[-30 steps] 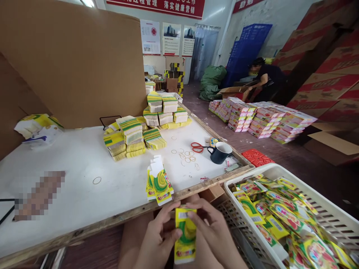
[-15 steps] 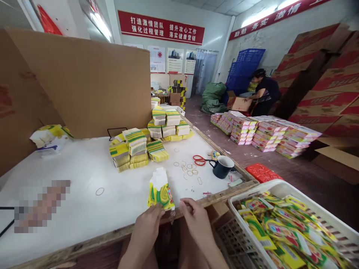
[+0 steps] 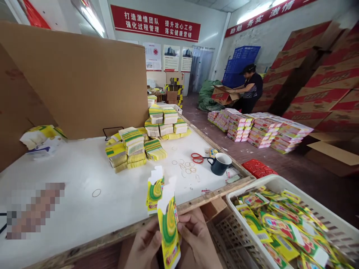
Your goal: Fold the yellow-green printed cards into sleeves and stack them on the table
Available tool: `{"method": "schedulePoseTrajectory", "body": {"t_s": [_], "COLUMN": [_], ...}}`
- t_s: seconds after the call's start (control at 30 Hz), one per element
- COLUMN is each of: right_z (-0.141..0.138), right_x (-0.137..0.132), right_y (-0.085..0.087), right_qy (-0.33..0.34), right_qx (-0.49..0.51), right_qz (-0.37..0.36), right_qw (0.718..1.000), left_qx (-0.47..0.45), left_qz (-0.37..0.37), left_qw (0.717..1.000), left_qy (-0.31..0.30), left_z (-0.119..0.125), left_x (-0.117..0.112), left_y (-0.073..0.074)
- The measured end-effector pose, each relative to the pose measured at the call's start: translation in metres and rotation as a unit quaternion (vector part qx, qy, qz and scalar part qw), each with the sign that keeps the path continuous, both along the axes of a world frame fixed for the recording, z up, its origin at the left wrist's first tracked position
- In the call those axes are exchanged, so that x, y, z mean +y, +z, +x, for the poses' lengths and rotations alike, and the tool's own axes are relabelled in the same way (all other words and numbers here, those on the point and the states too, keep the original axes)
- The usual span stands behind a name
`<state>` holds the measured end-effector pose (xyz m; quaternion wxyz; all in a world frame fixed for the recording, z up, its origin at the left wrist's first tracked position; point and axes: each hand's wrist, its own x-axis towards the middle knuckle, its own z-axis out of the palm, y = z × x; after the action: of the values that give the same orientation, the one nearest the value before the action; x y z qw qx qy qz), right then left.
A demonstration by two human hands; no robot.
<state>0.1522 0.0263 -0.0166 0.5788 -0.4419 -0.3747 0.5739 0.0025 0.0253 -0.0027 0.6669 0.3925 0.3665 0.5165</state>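
Observation:
A yellow and green printed carton [image 3: 169,228] with a white open flap is held upright just over the table's front edge. My left hand [image 3: 146,241] closes on its left side, the thumb at its front face. On its right edge the fingers of my right hand [image 3: 196,233] pinch it. Behind it, more flat cartons [image 3: 153,192] of the same print lie on the white table, partly hidden by the held one. Farther back stand bundled stacks of cartons [image 3: 131,142].
On my right is a white basket [image 3: 232,198] full of finished-looking yellow cartons. A dark mug [image 3: 220,164], red-handled scissors [image 3: 198,158] and loose rubber bands [image 3: 190,170] lie on the table. A cardboard sheet [image 3: 98,82] stands at left. A person [image 3: 251,87] handles a cardboard box beyond.
A carton has come off the pile on the table into both my hands, lifted toward me. My right hand has closed on its edge. The person beyond has straightened and raised a box.

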Motion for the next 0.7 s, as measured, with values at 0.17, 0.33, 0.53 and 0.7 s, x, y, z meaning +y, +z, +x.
{"method": "schedulePoseTrajectory", "body": {"t_s": [0.17, 0.33, 0.53, 0.7], "right_z": [-0.002, 0.003, 0.008, 0.008], "right_x": [-0.004, -0.007, -0.009, -0.010], "right_y": [0.004, 0.012, 0.005, -0.006], "right_qy": [0.074, 0.135, 0.133, 0.146], "right_qx": [0.017, 0.047, 0.052, 0.011], "right_qz": [-0.007, -0.007, -0.005, -0.016], "right_qw": [0.997, 0.990, 0.990, 0.989], "left_qx": [-0.062, -0.100, -0.081, -0.055], "left_qz": [-0.002, -0.003, -0.029, -0.099], "left_qw": [0.998, 0.995, 0.996, 0.993], "left_qy": [0.020, 0.012, 0.002, 0.028], "left_z": [0.008, 0.017, 0.014, 0.011], "left_x": [-0.006, -0.009, -0.010, -0.011], "left_y": [0.005, 0.002, 0.006, 0.010]}}
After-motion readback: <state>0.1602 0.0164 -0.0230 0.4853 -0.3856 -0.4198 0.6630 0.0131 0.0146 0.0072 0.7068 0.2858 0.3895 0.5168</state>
